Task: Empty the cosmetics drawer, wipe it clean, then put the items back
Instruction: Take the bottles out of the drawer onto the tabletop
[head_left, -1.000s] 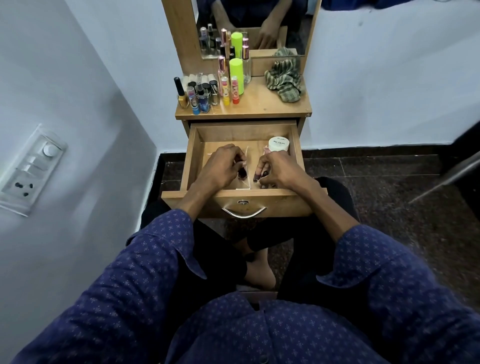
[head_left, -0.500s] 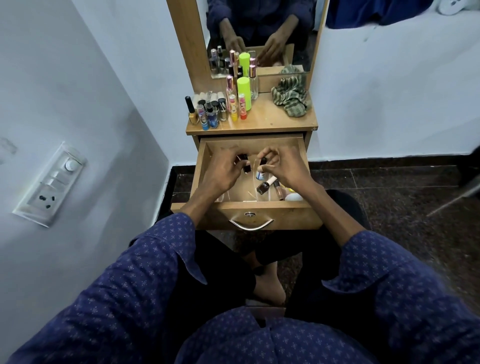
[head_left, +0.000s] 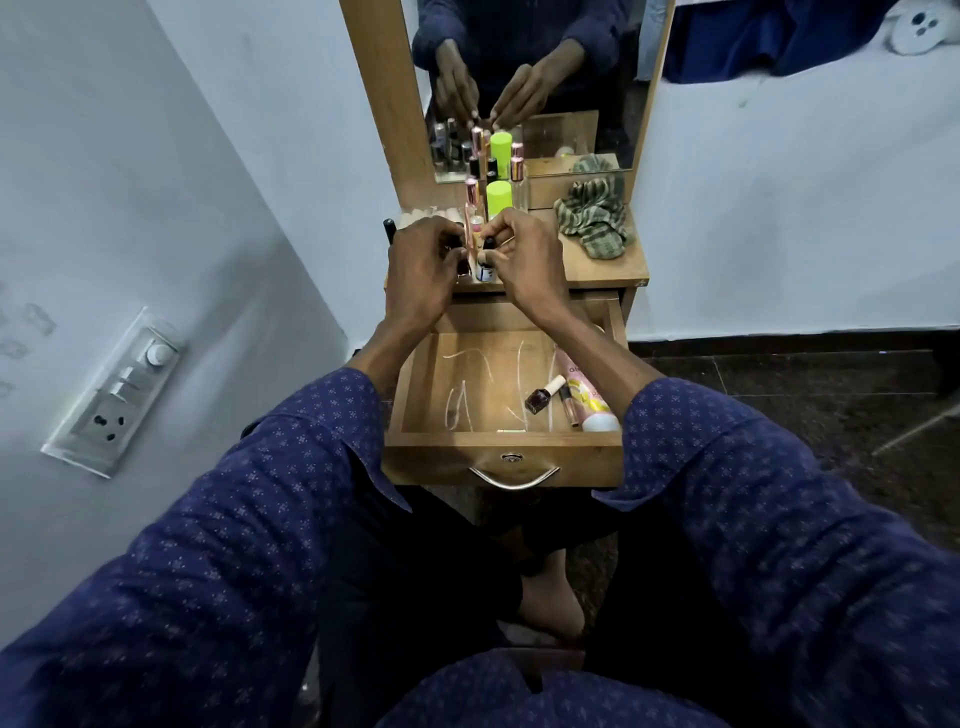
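A small bottle (head_left: 485, 265) is pinched by the right hand (head_left: 524, 260) and another by the left hand (head_left: 423, 270); both should be set upright on the tabletop (head_left: 597, 267).

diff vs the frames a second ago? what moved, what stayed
Both hands rose out of the drawer to the dresser top. The left hand and right hand each brought up a small bottle. The dark polish bottle, pink tube and striped cloth stayed put.
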